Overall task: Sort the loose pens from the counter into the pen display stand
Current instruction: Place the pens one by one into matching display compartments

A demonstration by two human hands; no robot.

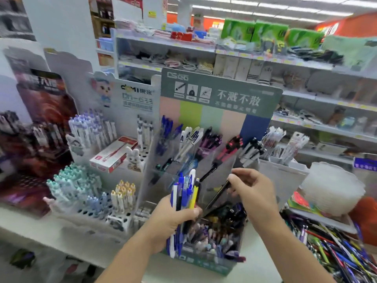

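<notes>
My left hand (173,218) grips a bundle of pens (184,193), mostly blue with one yellow and one white, held upright in front of the pen display stand (219,92). My right hand (252,190) pinches a single black pen (218,194) that slants down into a clear middle compartment of the stand. The stand has a green header card with white lettering and tiered clear pockets that hold blue, white, purple, red and black pens. A heap of loose pens (334,248) lies on the counter at the lower right.
Other pen displays stand to the left: a white perforated rack (89,203) with pastel pens and a red pen box (114,153). A stack of clear plastic containers (332,187) sits at right. Store shelves (204,48) with goods fill the background.
</notes>
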